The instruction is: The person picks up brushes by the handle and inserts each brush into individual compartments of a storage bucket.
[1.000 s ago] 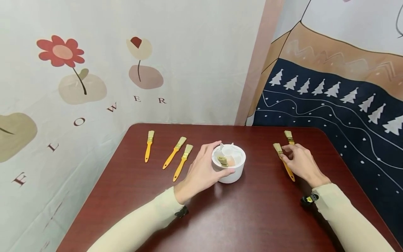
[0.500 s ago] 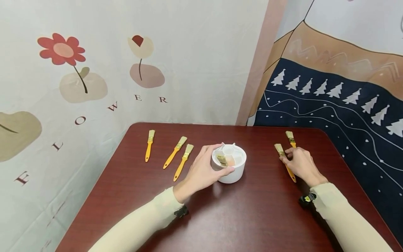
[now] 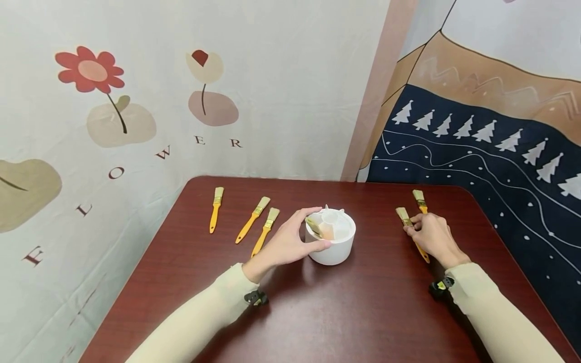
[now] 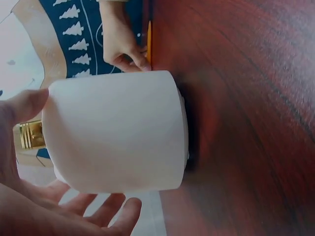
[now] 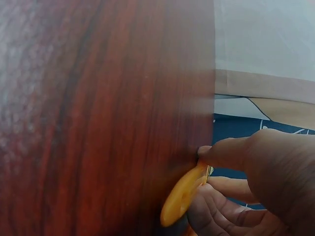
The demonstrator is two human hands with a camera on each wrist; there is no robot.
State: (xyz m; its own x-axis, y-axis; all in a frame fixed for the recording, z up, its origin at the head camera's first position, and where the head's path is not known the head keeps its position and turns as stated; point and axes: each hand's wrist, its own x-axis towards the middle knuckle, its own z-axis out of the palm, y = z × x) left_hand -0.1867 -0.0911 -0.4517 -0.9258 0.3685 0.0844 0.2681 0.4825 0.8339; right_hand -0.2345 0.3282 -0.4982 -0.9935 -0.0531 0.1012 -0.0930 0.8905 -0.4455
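My left hand (image 3: pixel 288 243) grips the side of a round white holder (image 3: pixel 333 253) with inner dividers, thumb in front and fingers behind. One paintbrush (image 3: pixel 313 228) leans inside it, bristles up; its gold ferrule (image 4: pixel 32 135) shows past the rim in the left wrist view. At the right, my right hand (image 3: pixel 434 239) pinches a yellow-handled paintbrush (image 3: pixel 403 216) that lies on the table or just above it; I cannot tell which. The right wrist view shows its handle (image 5: pixel 182 194) between thumb and fingers. Just behind lies another paintbrush (image 3: pixel 418 196), its lower end hidden by that hand.
Left of the holder, three more paintbrushes lie on the dark red table (image 3: pixel 354 312): one far left (image 3: pixel 215 209), one in the middle (image 3: pixel 252 220), and one nearest the left hand (image 3: pixel 266 232), its handle end partly covered. Printed cloth (image 3: pixel 290 101) hangs behind the table.
The holder has turned slightly under my left hand, so its brush and dividers have shifted, the brush leaning left. My right fingers have closed onto the brush at the right.
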